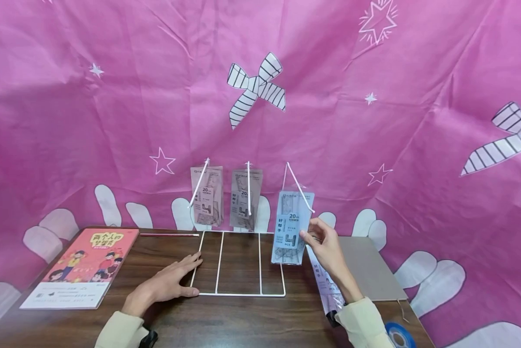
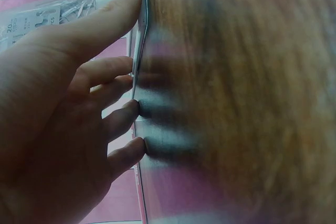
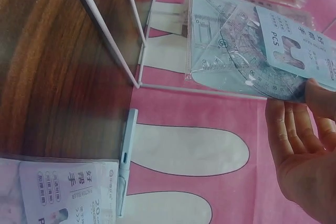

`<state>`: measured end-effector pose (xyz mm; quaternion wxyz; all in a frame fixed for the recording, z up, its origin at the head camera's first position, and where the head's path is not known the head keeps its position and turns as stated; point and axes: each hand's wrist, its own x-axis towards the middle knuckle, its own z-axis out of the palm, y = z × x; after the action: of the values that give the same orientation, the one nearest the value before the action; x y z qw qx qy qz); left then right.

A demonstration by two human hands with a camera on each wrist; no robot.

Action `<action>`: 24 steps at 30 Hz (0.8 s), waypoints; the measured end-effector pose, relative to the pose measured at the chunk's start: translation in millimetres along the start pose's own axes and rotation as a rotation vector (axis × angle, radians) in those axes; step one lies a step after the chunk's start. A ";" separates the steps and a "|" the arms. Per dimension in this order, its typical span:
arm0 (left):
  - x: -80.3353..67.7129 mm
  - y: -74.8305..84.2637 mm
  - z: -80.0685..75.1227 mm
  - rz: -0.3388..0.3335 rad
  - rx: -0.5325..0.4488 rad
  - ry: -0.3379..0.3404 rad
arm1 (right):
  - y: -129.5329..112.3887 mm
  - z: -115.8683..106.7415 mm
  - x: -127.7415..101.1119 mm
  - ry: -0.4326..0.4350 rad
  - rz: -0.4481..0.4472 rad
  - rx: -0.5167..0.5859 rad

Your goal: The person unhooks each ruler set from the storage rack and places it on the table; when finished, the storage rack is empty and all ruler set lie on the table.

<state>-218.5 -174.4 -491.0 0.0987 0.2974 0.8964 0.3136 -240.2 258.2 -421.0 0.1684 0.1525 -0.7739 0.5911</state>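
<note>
Head view: the right hand (image 1: 325, 246) pinches a blue ruler pack (image 1: 291, 227) at its edge, lifted against the rack's (image 1: 240, 292) right hook (image 1: 299, 189). My judgement: keep the pack upright, line its hole with the hook tip, and hold the rack steady. 2 pink packs (image 1: 225, 197) already hang. The left hand (image 1: 169, 285) lies flat, fingers straight, on the rack's base.

Left wrist view: fingertips (image 2: 131, 111) touch the white wire (image 2: 140, 51).

Right wrist view: fingers (image 3: 302, 129) pinch the pack (image 3: 252, 51); a spare pack (image 3: 63, 192) lies below.
</note>
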 end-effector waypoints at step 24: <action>0.6 -2.0 -0.1 0.009 -0.004 -0.009 | -20.8 -11.9 -34.8 -0.033 -0.014 -0.054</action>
<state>-220.0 -175.3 -492.1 0.1018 0.3025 0.8941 0.3143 -199.0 265.7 -415.4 0.1637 0.1629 -0.7913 0.5661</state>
